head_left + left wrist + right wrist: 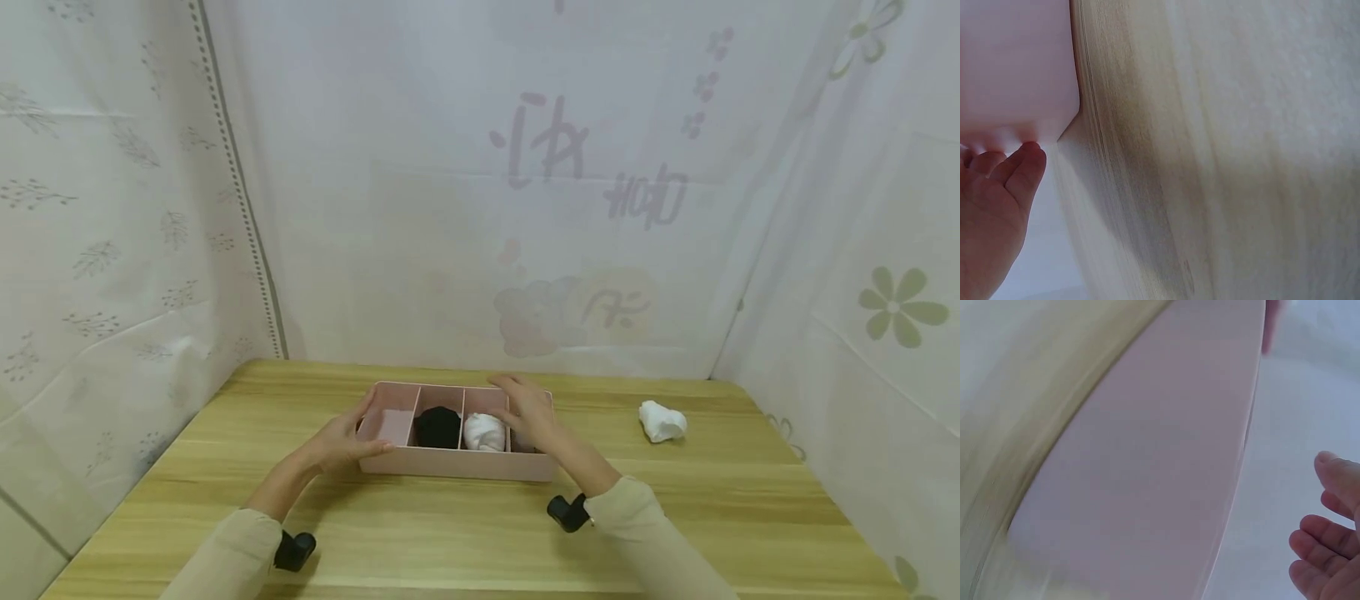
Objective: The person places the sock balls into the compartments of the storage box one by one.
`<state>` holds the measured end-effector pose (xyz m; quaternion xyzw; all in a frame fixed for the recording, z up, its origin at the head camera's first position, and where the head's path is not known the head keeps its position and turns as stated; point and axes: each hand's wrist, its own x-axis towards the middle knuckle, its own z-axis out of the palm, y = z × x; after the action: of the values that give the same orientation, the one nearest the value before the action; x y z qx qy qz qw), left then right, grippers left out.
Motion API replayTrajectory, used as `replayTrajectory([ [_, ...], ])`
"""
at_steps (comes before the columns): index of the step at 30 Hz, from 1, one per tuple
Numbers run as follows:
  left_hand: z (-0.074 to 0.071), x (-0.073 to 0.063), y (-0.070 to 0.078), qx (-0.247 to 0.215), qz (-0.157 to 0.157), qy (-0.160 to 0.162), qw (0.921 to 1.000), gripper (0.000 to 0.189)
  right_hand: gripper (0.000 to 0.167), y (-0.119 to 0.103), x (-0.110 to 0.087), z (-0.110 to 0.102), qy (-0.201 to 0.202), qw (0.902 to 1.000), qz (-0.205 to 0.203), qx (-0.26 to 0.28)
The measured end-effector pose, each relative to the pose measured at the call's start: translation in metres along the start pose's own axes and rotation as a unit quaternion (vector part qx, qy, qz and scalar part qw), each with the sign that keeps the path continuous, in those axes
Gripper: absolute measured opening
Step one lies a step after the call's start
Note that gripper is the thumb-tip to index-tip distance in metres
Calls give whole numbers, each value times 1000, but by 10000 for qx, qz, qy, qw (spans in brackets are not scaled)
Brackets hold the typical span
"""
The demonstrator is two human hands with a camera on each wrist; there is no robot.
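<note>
A divided box [457, 464] is standing on the desk [450, 542], with a first bundle [438, 427] lying in its second compartment from the left and a second bundle [484, 433] in the third. The left hand [341, 442] is gripping the box's left end; the right hand [532, 414] is hovering above its right half. Well apart, to the right, a third bundle [663, 422] is resting on the desk. Behind everything, a back curtain [420, 208] is hanging.

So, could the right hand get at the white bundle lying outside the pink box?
Probably yes: the right hand is at the right end of the pink box, seemingly holding nothing, and the white bundle lies farther right on the table, with nothing standing between.
</note>
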<state>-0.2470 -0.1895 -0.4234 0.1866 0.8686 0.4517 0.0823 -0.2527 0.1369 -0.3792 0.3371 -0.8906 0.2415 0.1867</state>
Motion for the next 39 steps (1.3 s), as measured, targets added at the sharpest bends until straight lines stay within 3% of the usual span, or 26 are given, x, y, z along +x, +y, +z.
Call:
replayTrajectory([
  [2,0,0,0,86,-14,14,10000,106,45,15,-11,-11,311,9995,87,59],
  [6,0,0,0,255,41,27,9997,106,47,47,-37,-33,493,9970,582,129],
  [13,-1,-1,-1,126,61,12,9999,105,54,94,-85,-71,368,9845,1632,-534],
  [20,0,0,-2,5,126,4,9999,106,63,124,-120,-86,300,9650,2482,-791],
  [28,2,0,-3,188,173,28,9997,106,75,137,-145,-78,-156,9570,2784,-804],
  [32,3,-1,-4,223,162,57,9996,106,69,142,-148,-74,-290,9535,2863,-892],
  [39,1,-1,-3,179,135,120,9997,105,44,149,-146,-71,288,9603,2387,-1413],
])
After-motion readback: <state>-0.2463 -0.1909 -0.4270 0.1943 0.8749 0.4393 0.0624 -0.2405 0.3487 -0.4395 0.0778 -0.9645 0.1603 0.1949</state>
